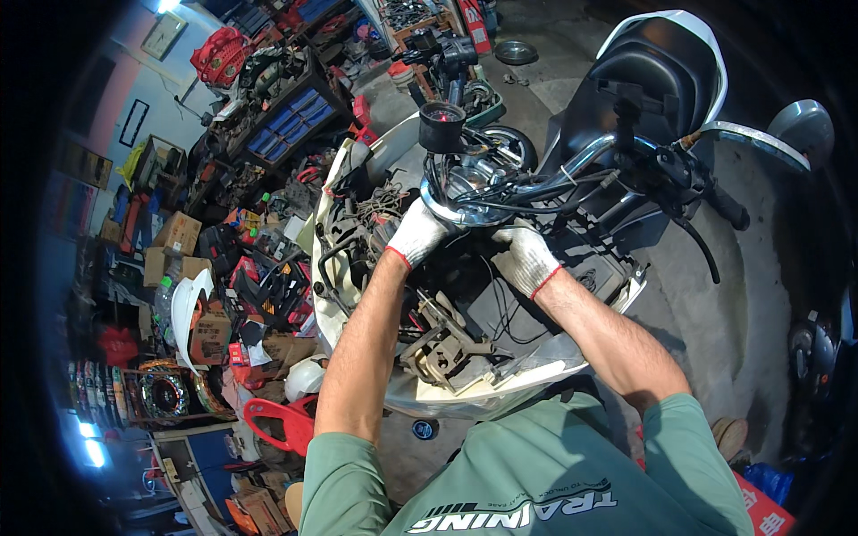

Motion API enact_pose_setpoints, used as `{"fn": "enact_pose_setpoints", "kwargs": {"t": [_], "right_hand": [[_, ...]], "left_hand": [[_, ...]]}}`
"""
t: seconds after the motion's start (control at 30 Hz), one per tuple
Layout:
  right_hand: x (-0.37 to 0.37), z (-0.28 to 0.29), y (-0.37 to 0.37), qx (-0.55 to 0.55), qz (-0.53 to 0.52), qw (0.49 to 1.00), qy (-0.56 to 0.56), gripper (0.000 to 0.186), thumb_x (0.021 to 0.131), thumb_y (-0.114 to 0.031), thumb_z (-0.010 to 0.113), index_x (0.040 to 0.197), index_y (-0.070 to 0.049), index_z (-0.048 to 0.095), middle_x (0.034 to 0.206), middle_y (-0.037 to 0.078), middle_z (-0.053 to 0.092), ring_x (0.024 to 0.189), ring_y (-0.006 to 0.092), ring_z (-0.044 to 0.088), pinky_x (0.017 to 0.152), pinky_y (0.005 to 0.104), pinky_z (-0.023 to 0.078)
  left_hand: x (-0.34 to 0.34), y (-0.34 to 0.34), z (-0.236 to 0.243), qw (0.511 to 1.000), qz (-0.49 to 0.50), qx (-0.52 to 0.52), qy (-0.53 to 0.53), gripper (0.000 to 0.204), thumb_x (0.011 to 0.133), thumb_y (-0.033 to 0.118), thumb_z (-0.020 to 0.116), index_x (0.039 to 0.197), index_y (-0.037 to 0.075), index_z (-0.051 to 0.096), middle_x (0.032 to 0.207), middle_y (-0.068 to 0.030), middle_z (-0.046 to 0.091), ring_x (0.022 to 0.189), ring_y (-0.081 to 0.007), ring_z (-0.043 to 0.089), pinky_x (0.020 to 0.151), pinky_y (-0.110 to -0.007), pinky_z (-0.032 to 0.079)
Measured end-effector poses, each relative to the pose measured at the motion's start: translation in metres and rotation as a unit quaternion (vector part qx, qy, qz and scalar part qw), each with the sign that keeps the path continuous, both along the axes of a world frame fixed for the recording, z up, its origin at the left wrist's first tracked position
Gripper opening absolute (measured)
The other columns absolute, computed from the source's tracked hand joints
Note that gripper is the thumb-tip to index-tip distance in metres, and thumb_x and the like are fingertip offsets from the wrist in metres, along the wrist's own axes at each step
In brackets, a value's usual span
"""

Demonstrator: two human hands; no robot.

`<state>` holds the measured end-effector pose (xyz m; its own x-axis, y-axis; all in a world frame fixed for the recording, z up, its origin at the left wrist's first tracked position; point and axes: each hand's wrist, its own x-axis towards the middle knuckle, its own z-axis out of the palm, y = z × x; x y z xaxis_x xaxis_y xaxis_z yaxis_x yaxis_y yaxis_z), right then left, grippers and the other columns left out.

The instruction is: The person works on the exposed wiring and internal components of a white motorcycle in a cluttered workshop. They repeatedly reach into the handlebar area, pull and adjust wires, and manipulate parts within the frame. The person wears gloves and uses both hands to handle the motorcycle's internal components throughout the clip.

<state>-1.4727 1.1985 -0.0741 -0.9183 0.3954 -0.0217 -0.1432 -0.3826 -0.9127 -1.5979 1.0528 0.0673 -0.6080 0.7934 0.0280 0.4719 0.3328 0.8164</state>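
Observation:
Both of my hands wear white knit gloves with red cuffs and reach into the opened front of a motorbike. My left hand point(418, 236) closes on the lower left edge of a round chrome headlight shell point(465, 213), its fingertips hidden underneath. At the shell's lower right is my right hand point(527, 255), its fingers curled under the rim; whatever they hold is out of sight. Black cables point(545, 198) cross above the right hand toward the chrome handlebar point(590, 159). Just beyond the shell stands a round black gauge point(441, 127) with a small red light.
A cream front fairing point(332, 299) surrounds the work area, with a greasy metal bracket point(451, 350) near me. Brake lever point(702, 246) and mirror point(755, 143) stick out right. Boxes and parts crowd the left, beside a red plastic piece point(279, 427). A metal pan point(516, 52) lies beyond.

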Motion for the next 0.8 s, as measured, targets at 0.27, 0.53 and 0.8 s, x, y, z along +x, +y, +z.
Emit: {"fn": "enact_pose_setpoints", "kwargs": {"t": [0.27, 0.53, 0.8], "right_hand": [[0.031, 0.124, 0.008, -0.021, 0.119, 0.98, -0.155, 0.025, 0.085, -0.002, 0.064, 0.109, 0.002, 0.067, 0.101, 0.009, 0.07, 0.085, 0.018, 0.064, 0.074, 0.0338, 0.053], [0.169, 0.132, 0.043, 0.28, 0.002, 0.96, -0.007, 0.035, 0.091, -0.001, 0.052, 0.121, 0.002, 0.067, 0.117, 0.017, 0.07, 0.11, 0.0266, 0.068, 0.1, 0.0346, 0.052], [0.208, 0.107, 0.02, 0.444, -0.224, 0.867, -0.041, 0.018, 0.087, -0.008, 0.06, 0.1, -0.01, 0.072, 0.096, 0.009, 0.069, 0.091, 0.0313, 0.068, 0.081, 0.0417, 0.055]], "left_hand": [[0.004, 0.006, 0.004, 0.998, 0.042, -0.013, 0.046, 0.043, 0.083, 0.015, 0.081, 0.122, 0.002, 0.066, 0.116, -0.007, 0.072, 0.099, -0.0154, 0.065, 0.093, -0.031, 0.053], [0.015, -0.027, 0.017, 0.989, 0.076, 0.018, -0.124, 0.042, 0.089, 0.003, 0.07, 0.129, -0.001, 0.061, 0.123, -0.0103, 0.068, 0.107, -0.0198, 0.065, 0.094, -0.033, 0.053], [-0.066, -0.013, 0.048, 0.952, 0.009, -0.23, 0.199, 0.044, 0.099, 0.033, 0.063, 0.133, 0.005, 0.059, 0.113, -0.007, 0.065, 0.1, -0.0208, 0.061, 0.084, -0.035, 0.048]]}}
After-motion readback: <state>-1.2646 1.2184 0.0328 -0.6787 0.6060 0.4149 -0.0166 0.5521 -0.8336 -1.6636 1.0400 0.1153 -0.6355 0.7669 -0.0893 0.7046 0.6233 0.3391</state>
